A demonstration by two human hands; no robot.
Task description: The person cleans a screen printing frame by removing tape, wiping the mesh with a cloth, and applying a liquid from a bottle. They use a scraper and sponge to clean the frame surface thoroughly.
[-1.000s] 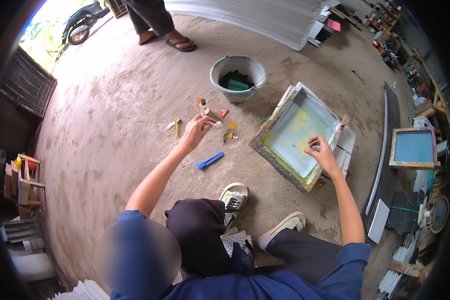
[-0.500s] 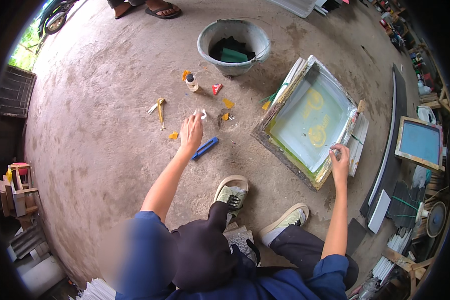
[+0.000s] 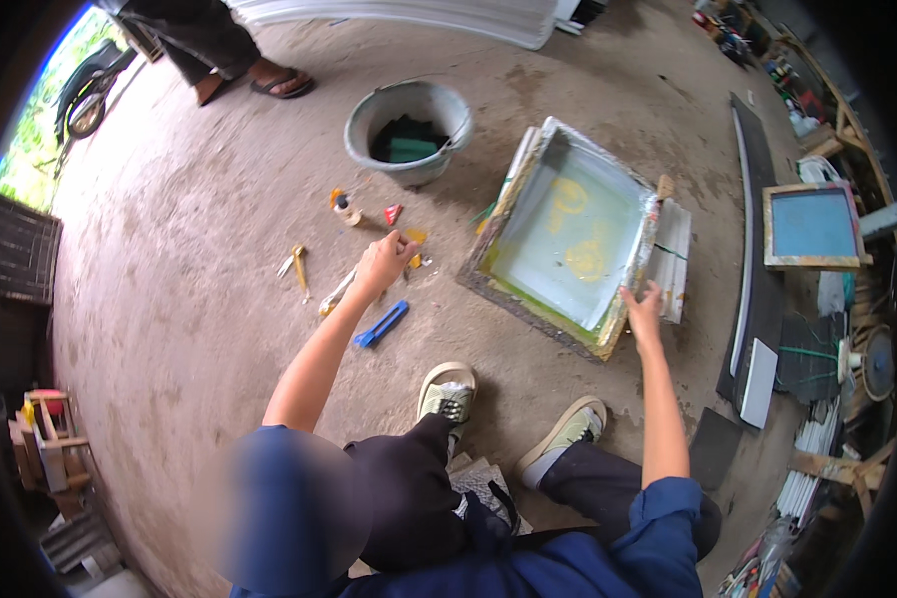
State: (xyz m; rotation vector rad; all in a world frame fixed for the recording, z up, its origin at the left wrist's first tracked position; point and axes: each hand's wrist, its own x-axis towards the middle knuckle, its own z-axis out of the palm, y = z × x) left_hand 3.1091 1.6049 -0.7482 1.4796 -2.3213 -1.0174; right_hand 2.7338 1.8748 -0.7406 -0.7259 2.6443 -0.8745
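My left hand (image 3: 381,263) is closed in a pinch just over the floor, beside yellow pieces (image 3: 416,237). What its fingertips hold, if anything, I cannot make out. A thin whitish strip (image 3: 339,292) lies on the floor near its wrist, and a blue utility knife (image 3: 382,325) below its forearm. My right hand (image 3: 645,311) has its fingers at the right rim of a tilted wooden screen-printing frame (image 3: 560,337). Yellow round designs show on the frame's pale mesh. A small dark-capped bottle (image 3: 346,211), a red scrap (image 3: 393,214) and a yellow-handled tool (image 3: 300,272) lie farther off.
A grey bucket (image 3: 365,130) holding dark cloth and a green piece stands beyond the bottle. White bundled strips (image 3: 674,261) lie against the frame. Another blue screen frame (image 3: 814,225) is at the right. A person's sandalled feet (image 3: 281,82) are at the far left.
My left hand has let go of the small white thing and moved right to the yellow pieces. My right hand stays at the frame's rim. The whole view has shifted.
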